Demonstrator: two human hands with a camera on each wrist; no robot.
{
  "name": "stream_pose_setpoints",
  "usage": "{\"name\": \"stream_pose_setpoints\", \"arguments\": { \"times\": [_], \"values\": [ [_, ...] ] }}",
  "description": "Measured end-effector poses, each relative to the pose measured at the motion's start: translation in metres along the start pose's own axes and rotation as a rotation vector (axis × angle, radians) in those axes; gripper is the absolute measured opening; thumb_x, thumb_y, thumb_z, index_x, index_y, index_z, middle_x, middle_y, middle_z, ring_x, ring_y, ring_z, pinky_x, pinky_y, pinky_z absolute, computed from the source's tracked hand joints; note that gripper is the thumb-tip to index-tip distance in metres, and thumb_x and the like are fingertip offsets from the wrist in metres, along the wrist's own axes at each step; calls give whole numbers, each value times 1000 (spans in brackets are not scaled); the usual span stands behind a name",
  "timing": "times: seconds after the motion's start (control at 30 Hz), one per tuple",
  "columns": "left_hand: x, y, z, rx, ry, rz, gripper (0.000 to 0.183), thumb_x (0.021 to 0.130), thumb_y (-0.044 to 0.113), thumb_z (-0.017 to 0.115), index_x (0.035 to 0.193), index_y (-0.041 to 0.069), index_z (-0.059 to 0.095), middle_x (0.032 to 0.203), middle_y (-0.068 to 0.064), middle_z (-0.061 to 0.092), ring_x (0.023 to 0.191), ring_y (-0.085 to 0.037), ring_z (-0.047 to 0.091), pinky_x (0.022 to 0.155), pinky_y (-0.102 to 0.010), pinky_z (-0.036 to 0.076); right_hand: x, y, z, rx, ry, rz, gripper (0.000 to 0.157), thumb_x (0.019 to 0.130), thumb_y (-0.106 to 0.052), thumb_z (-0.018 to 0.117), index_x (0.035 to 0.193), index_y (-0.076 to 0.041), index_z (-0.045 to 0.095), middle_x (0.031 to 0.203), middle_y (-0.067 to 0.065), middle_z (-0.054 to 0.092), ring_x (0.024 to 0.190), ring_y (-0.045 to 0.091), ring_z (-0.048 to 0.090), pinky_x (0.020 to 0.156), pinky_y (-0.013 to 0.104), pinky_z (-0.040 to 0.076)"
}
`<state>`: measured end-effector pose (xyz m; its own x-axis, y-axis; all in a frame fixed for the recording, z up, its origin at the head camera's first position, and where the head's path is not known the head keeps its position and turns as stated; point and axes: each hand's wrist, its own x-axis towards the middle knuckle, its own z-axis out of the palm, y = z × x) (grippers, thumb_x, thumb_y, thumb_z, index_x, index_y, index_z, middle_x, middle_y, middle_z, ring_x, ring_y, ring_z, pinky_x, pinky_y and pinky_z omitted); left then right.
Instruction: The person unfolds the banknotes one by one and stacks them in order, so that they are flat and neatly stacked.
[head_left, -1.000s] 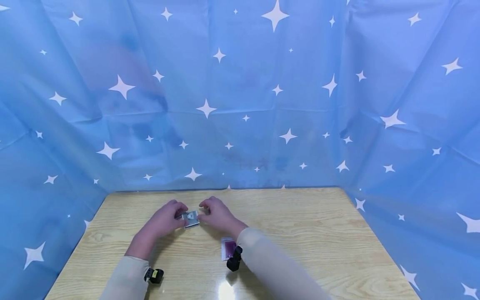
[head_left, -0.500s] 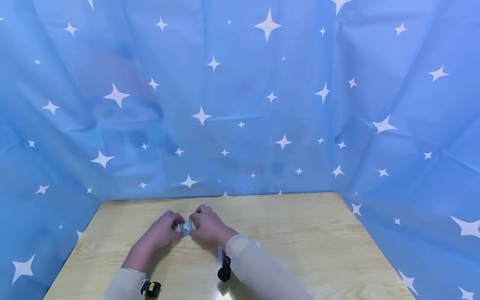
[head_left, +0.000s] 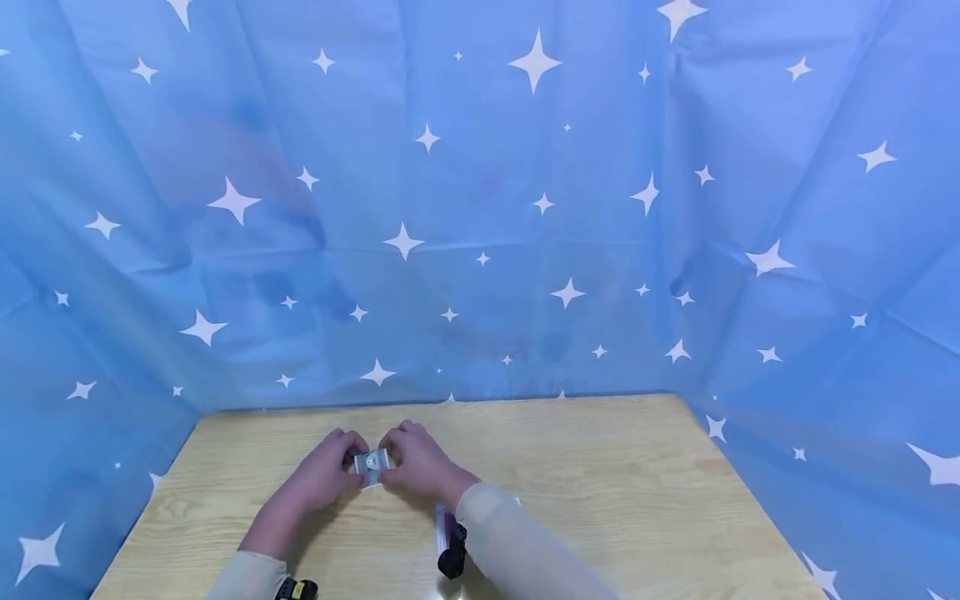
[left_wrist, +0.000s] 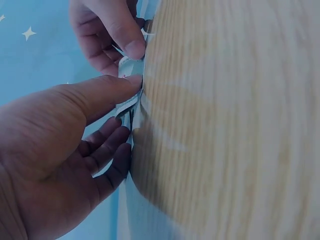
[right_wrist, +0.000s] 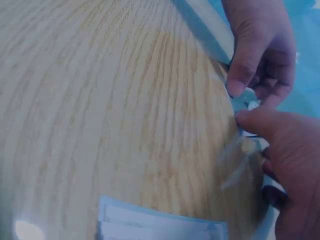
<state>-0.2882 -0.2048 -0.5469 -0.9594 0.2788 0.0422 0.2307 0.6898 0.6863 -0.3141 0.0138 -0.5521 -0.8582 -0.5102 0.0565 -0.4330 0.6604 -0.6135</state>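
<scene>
A small, flat, grey-green packet [head_left: 372, 461] with a white figure on it lies between both hands at the left part of the table. My left hand [head_left: 327, 468] pinches its left side, thumb on the near edge and fingers at the far one. Opposite, my right hand [head_left: 422, 462] pinches the right side the same way. In the left wrist view the packet [left_wrist: 131, 66] shows a pale green face close over the wood, with both thumbs on it. Fingers and thumbs hide its two ends.
A flat white-and-purple piece [head_left: 442, 529] lies on the wooden table [head_left: 600, 500] under the right wrist, partly hidden by the black wrist camera [head_left: 452, 557]. Its pale edge [right_wrist: 160, 222] shows in the right wrist view. A blue star-patterned curtain [head_left: 480, 208] stands behind the table.
My right hand, earlier spread beside the packet, has taken hold of its right side. The left hand keeps its grip. The head view has tilted up slightly.
</scene>
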Motion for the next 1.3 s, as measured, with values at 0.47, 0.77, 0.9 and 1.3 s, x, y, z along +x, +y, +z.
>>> {"name": "stream_pose_setpoints", "arguments": {
  "times": [0.47,0.77,0.9,1.3],
  "values": [
    [8,8,4,-138,60,36,22,98,-5,77,107,14,71,96,2,67,86,-16,61,74,-31,54,-3,5,-4,405,150,23,13,102,-3,77,109,-13,77,93,-9,70,85,4,64,77,24,57],
    [9,32,24,-371,120,7,26,100,5,81,123,13,71,105,-5,68,86,-18,62,70,-28,54,-25,10,-20,571,216,43,15,101,-8,80,115,-14,80,98,-4,72,87,12,64,75,25,56],
    [8,47,39,-465,133,34,29,99,4,81,125,13,71,118,-8,70,96,-18,64,79,-27,55,-42,13,-31,599,227,58,16,102,-9,79,118,-13,80,97,1,72,84,13,62,72,24,54],
    [11,84,67,-691,80,88,36,98,-11,69,132,-2,61,105,-15,61,80,-16,64,70,-32,64,-81,40,-72,552,260,54,22,103,-7,78,124,-2,77,92,4,71,77,10,57,68,22,50]
  ]
}}
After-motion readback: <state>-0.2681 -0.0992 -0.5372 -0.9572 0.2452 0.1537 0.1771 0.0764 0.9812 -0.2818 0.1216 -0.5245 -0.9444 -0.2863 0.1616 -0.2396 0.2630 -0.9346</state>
